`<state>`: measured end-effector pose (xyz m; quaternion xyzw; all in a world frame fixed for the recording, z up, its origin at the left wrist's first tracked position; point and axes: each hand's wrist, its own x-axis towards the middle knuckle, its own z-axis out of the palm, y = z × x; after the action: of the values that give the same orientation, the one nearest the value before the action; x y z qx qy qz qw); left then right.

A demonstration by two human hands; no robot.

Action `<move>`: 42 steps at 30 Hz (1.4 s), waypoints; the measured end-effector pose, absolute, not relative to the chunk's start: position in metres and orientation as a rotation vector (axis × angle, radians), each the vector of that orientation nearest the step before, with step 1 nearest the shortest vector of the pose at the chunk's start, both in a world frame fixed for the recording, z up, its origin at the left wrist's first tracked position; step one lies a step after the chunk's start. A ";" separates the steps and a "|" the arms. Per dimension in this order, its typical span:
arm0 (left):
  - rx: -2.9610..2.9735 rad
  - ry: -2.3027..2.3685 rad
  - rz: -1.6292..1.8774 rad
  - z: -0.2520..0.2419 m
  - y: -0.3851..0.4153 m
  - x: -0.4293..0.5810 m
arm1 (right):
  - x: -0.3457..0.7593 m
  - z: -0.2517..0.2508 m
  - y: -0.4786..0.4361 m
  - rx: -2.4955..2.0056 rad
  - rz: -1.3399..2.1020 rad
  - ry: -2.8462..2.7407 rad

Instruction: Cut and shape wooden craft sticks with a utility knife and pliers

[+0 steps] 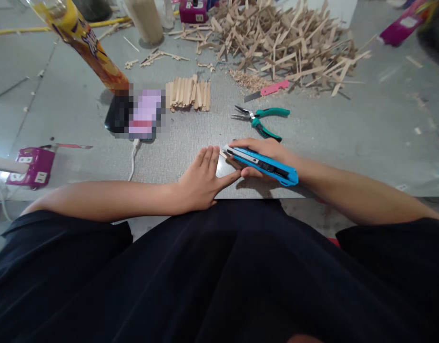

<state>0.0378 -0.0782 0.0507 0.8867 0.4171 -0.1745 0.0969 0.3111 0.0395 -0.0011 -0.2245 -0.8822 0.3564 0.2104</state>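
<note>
My right hand (269, 155) is wrapped round a blue box cutter (264, 166), whose tip points left toward my other hand. On the table near its front edge, my left hand (203, 178) lies flat with fingers stretched and the thumb reaching right, close to my right fingertips. Between the two hands, under the cutter, a wooden stick (232, 161) shows in part; whether my left fingers press its end is hidden. Just beyond my right hand lie pliers (258, 116) with green handles, jaws apart. A pink-handled small saw (267, 90) rests farther back.
A big heap of wooden sticks (283, 38) spreads across the back, with sawdust (250, 81) before it. A row of sticks (188, 93) lies near a blurred phone (146, 112) on a white cable. An orange bottle (86, 45) and a purple power socket (38, 166) stand left.
</note>
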 end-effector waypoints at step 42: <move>2.588 1.269 -0.555 0.052 -0.077 0.037 | 0.295 0.004 0.025 -0.700 0.824 -2.254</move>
<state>0.0368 -0.0767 0.0519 0.8770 0.4300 -0.1880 0.1030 0.2946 0.0246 0.0037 -0.2655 -0.8557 0.3126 0.3154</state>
